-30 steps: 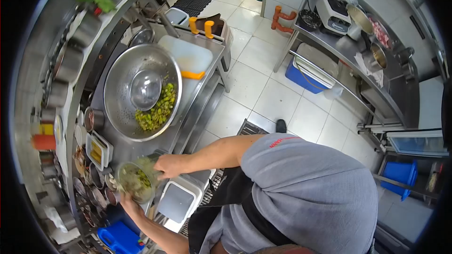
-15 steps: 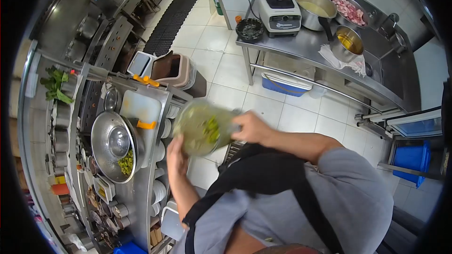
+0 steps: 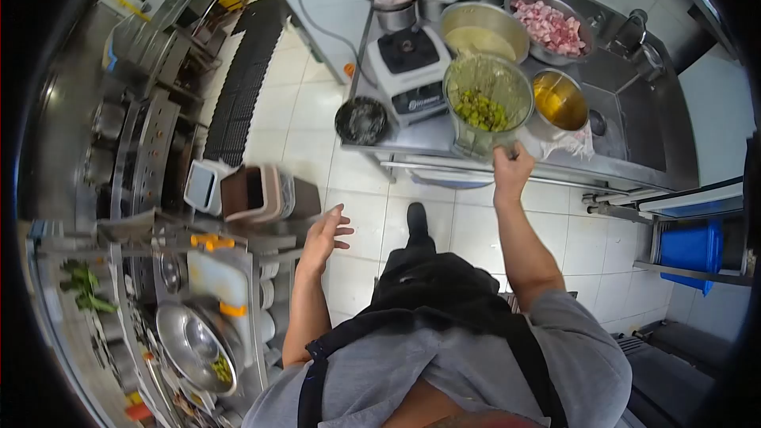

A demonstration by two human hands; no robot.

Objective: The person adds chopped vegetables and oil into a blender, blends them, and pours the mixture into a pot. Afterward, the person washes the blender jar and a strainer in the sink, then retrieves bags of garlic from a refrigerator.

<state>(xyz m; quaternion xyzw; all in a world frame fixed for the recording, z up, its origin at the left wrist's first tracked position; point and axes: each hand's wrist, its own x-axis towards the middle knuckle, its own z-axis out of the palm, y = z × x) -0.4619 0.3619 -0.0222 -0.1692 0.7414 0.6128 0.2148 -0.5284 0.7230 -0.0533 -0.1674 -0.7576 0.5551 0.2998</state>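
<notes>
My right hand (image 3: 514,168) grips the handle of a clear blender jar (image 3: 488,107), held over the front of the steel counter. Chopped green pieces (image 3: 481,111) lie in the jar, and its walls are smeared pale green. Just left of the jar stands the white blender base (image 3: 407,71) with its black top bare. My left hand (image 3: 326,234) hangs in the air over the floor, fingers apart, holding nothing. Beside the jar on the right is a metal saucepan (image 3: 560,101) with yellow liquid, next to a white cloth (image 3: 569,143).
Behind the jar sit a large pot (image 3: 483,30) of pale liquid and a bowl of diced raw meat (image 3: 551,28). A black lid-like piece (image 3: 361,120) is at the counter's left corner. Bins (image 3: 258,192) stand on the floor. A metal bowl (image 3: 196,347) rests on the left-hand table.
I have turned from the left table toward the steel counter. The jar has gone from between both hands to over the counter in my right hand alone; my left hand has let go.
</notes>
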